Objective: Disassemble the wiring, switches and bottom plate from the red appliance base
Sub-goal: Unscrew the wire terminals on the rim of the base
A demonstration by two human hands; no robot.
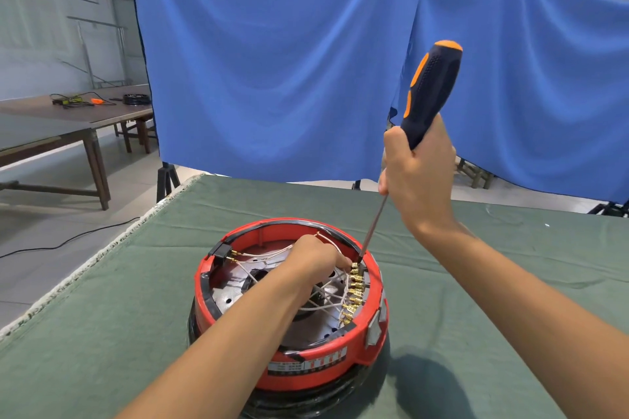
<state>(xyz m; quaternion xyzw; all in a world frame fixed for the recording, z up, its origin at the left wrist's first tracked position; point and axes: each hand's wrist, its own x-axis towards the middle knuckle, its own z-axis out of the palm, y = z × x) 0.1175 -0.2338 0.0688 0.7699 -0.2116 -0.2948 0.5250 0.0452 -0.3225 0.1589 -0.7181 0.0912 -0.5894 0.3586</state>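
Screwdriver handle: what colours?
Dark navy with orange inserts and an orange cap, on the screwdriver held in the right hand; head view.

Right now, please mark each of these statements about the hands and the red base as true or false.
1. The right hand grips a screwdriver. True.
2. The screwdriver tip is at the black socket. False: it is at the brass terminals on the right side.
3. The left hand is inside the red base, among the white wires. True.
4. The base stands on bare wood. False: on a green cloth.
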